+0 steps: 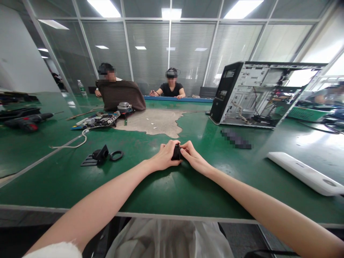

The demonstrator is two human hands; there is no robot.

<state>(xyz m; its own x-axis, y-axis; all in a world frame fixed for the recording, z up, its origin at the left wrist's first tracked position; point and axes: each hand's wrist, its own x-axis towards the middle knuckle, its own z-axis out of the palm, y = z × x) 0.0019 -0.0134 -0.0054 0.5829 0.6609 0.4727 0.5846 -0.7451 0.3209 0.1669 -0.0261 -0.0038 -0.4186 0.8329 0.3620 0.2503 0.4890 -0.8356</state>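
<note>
A small black part [176, 152] is between my two hands, just above the green table [161, 193]. My left hand [166, 156] is wrapped round its left side. On its right side, the fingers of my right hand [190, 154] are closed against it. What the part is cannot be made out, since fingers cover much of it. Left of my hands, a black bracket-like piece [100, 155] lies beside a black ring [116, 155].
An open computer case [242, 93] stands at the right, with a dark blurred object [236, 139] and a white device [303, 172] nearer me. A circuit board [98, 120], a cable [77, 145] and a drill [29, 120] lie left. Two people sit across the table.
</note>
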